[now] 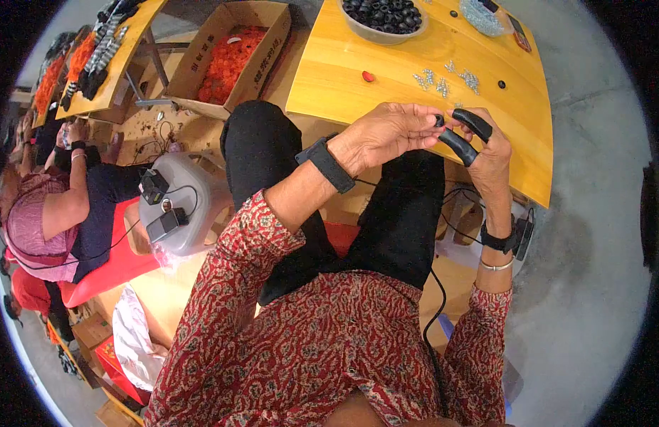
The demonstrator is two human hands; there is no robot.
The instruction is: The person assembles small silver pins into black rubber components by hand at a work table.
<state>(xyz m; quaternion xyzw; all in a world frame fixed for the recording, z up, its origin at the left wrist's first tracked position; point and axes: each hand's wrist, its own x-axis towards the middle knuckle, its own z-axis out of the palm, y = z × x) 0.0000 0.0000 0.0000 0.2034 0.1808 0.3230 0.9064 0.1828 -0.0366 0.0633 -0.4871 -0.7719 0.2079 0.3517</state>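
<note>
Left hand (386, 135) and right hand (486, 153) meet over the counter (344, 78) edge; left fingers pinch a small black ring (439, 120), right fingers, black-sheathed, closing on it. Bowl (358, 25) at 12 o'clock.

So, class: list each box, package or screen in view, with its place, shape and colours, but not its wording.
Cardboard box: on the floor left of the table, brown, open, filled with orange pieces.
Flat packet: far right of the yellow table, thin, dark with red.
Screens: none visible.
</note>
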